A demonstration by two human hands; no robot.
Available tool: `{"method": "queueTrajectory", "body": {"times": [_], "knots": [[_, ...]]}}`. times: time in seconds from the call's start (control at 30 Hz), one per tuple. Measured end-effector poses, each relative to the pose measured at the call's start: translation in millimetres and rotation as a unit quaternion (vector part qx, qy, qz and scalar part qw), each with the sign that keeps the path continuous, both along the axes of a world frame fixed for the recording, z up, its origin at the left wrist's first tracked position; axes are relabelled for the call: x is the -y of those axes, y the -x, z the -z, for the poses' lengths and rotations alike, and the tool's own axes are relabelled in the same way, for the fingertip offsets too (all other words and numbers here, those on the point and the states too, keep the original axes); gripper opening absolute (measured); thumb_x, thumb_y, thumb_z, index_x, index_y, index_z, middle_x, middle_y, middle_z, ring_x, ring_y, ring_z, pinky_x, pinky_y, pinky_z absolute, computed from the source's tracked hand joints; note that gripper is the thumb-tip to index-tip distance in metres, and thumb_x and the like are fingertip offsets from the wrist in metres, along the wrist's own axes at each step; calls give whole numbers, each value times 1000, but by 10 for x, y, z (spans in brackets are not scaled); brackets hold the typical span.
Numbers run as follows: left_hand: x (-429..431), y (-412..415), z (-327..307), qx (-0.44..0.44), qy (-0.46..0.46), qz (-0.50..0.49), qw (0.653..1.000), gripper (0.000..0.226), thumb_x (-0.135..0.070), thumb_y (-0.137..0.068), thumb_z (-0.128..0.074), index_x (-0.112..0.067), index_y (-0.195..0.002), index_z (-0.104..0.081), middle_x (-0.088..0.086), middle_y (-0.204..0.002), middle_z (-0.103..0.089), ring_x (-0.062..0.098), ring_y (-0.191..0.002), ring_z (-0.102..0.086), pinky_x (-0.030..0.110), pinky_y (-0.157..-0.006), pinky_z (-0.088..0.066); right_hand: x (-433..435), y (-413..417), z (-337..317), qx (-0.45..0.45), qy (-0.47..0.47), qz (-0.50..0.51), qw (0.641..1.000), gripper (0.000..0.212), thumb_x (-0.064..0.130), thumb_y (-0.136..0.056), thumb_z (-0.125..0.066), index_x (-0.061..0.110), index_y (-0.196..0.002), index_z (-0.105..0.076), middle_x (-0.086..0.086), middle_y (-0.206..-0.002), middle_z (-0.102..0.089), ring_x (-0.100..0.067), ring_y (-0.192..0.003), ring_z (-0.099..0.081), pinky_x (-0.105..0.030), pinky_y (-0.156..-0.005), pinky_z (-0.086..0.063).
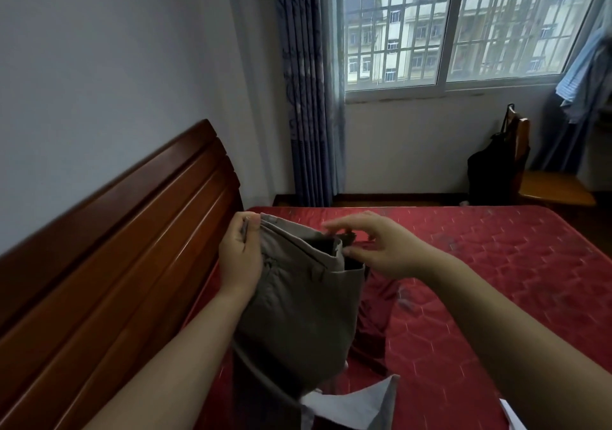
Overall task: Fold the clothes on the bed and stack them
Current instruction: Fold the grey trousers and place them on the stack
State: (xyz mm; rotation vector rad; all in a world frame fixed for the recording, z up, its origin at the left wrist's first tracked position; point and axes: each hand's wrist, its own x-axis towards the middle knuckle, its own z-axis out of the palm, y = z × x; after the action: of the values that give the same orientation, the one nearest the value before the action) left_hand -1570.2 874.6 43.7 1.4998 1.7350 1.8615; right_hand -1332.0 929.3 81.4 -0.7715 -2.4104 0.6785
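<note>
A pair of grey-brown trousers (298,310) hangs upright above the red bed (496,280). My left hand (240,254) grips the waistband at its left end. At the waistband's right end my right hand (374,247) pinches the dark inner edge, blurred by motion. A dark red garment (377,317) lies on the mattress just behind the trousers. A light grey garment (357,406) lies at the near edge, partly under the trousers.
A wooden headboard (116,264) runs along the left. Beyond the bed stand a wooden chair (543,178) with a black bag (490,171), blue curtains (308,92) and a barred window (463,22). A white item (511,414) shows at the lower right.
</note>
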Motion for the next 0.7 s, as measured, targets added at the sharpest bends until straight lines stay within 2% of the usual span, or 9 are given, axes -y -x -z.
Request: {"method": "queueTrajectory", "body": {"times": [0.1, 0.13, 0.27, 0.37, 0.43, 0.47, 0.53, 0.63, 0.7], "knots": [[-2, 1, 9, -1, 5, -3, 1000, 24, -38, -96, -43, -35, -76, -54, -12, -69, -58, -4, -64, -53, 8, -58, -41, -4, -18, 26, 81, -48, 21, 995, 19, 32, -88, -59, 48, -97, -61, 26, -98, -53, 0, -98, -39, -37, -93, -36], [4, 20, 16, 4, 9, -10, 1000, 24, -39, -96, -43, -35, -76, -54, -11, -70, -58, -4, -63, -52, 9, -57, -42, -14, -76, 43, 97, -58, 32, 993, 13, 35, -88, -57, 48, -91, -59, 23, -95, -50, -1, -96, -37, -40, -93, -35], [0, 49, 29, 5, 33, -18, 999, 27, -44, -96, -39, -32, -76, -53, -7, -67, -54, -4, -56, -48, 13, -54, -40, -43, -354, 171, 56, -1, 59, 997, 11, 25, -90, -58, 36, -91, -61, 13, -98, -49, -8, -99, -43, -33, -90, -40], [-41, -69, -25, 5, 18, -16, 1000, 29, -41, -97, -39, -28, -74, -52, -9, -62, -51, -3, -54, -45, 10, -51, -37, -21, -359, 236, -80, 109, 61, 989, 12, 20, -90, -56, 29, -95, -61, 10, -103, -58, -8, -101, -55, -33, -88, -48], [-70, -132, -80, 13, 3, -15, 1000, 27, -36, -98, -39, -29, -75, -52, -9, -65, -52, -6, -57, -48, 6, -52, -38, 37, -220, 278, -212, 155, 86, 961, 21, 38, -88, -58, 42, -109, -57, 16, -111, -58, -5, -104, -58, -23, -81, -50], [-81, -148, -108, 15, -5, -16, 1000, 26, -34, -98, -39, -30, -76, -52, -10, -67, -52, -7, -59, -49, 5, -54, -38, 65, -114, 316, -251, 144, 115, 950, 32, 49, -85, -57, 49, -117, -52, 18, -117, -55, -4, -106, -57, -22, -80, -50], [-104, -179, -164, 18, -19, -17, 1000, 25, -32, -99, -39, -31, -77, -52, -12, -69, -54, -9, -62, -51, 4, -57, -38, 103, 131, 415, -299, 101, 173, 933, 50, 57, -81, -54, 55, -128, -39, 23, -127, -45, -1, -111, -51, -22, -84, -47], [-141, -249, -267, 25, -36, -14, 999, 24, -32, -99, -39, -31, -78, -53, -12, -71, -55, -8, -65, -51, 5, -59, -38, 103, 400, 480, -387, 55, 212, 896, 54, 53, -85, -53, 52, -134, -31, 42, -121, -36, 13, -112, -43, -6, -83, -41], [-163, -271, -346, 25, -50, -23, 998, 24, -32, -98, -40, -32, -78, -53, -12, -72, -56, -7, -66, -50, 9, -61, -38, 47, 451, 481, -400, 26, 238, 885, 51, 51, -88, -51, 45, -136, -35, 40, -120, -39, 15, -110, -43, 0, -83, -36]]}}
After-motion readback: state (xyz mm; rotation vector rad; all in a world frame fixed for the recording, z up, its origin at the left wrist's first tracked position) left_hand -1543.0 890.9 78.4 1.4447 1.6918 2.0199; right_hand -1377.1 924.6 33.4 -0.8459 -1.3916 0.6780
